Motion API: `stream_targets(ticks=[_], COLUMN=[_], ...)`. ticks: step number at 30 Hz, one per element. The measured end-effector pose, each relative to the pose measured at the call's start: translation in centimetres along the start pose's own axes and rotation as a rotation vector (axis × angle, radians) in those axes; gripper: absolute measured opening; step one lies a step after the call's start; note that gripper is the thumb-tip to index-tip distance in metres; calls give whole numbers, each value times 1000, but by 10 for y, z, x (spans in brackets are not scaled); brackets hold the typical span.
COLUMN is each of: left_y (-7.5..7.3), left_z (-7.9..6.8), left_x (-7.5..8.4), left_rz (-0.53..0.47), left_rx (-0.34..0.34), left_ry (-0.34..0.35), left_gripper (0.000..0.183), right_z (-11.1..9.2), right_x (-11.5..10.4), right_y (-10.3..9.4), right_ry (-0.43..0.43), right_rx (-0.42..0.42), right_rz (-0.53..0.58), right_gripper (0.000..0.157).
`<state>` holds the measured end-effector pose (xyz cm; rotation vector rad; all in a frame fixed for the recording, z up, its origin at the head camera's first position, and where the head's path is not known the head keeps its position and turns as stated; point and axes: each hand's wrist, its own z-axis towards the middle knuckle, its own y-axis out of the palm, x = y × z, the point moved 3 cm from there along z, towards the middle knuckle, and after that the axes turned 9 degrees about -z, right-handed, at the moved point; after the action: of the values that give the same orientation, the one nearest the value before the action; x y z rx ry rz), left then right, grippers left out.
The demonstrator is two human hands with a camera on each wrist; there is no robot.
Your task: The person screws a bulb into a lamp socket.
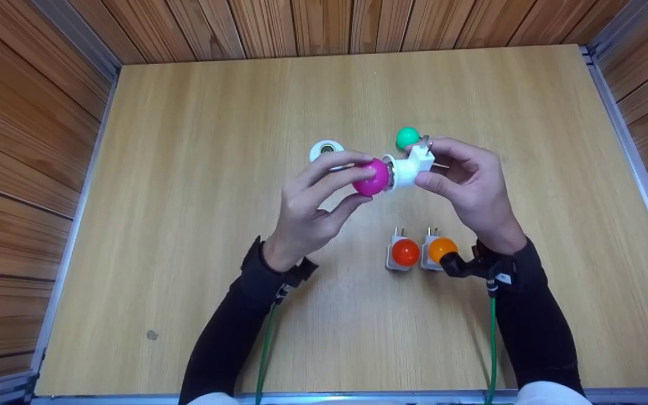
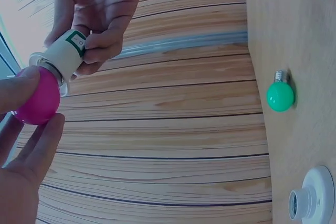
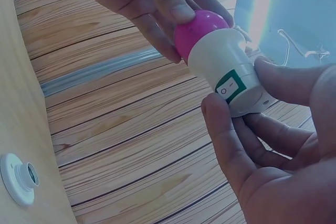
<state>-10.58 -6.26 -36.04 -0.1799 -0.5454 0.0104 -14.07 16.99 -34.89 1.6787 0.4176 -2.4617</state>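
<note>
My left hand (image 1: 315, 208) grips a pink light bulb (image 1: 372, 177) between thumb and fingers. The bulb's metal base sits at the mouth of a white plug-in lamp socket (image 1: 407, 169), partly inside it. My right hand (image 1: 467, 183) holds that socket by its plug end, with metal prongs showing beside the fingers. In the right wrist view a switch (image 3: 230, 86) with a green frame shows on the socket (image 3: 218, 51). Both pieces are held up off the table.
A green bulb (image 1: 408, 138) lies behind my right hand. Behind my left hand stands a round white lamp holder (image 1: 324, 148). Nearer me, a red bulb (image 1: 405, 252) and an orange bulb (image 1: 442, 248) sit in white plug-in sockets. Wooden walls border the table (image 1: 217, 129).
</note>
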Motion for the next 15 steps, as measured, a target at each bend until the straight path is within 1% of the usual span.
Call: stream_targets(ticks=[4, 8, 12, 15], left_y=[0, 0, 0, 1], left_z=[1, 2, 1, 1], left_x=[-1, -2, -3, -2], left_rz=[-4, -12, -26, -73], left_rx=[12, 26, 29, 33], left_ry=[3, -22, -68, -129], left_gripper=[30, 37, 40, 44], right_z=[0, 1, 1, 1], right_x=[0, -1, -1, -1], right_y=[0, 0, 0, 1], right_ry=[-11, -52, -85, -101], right_rx=[0, 3, 13, 18], right_rz=[27, 36, 24, 19], right_gripper=[33, 35, 37, 37])
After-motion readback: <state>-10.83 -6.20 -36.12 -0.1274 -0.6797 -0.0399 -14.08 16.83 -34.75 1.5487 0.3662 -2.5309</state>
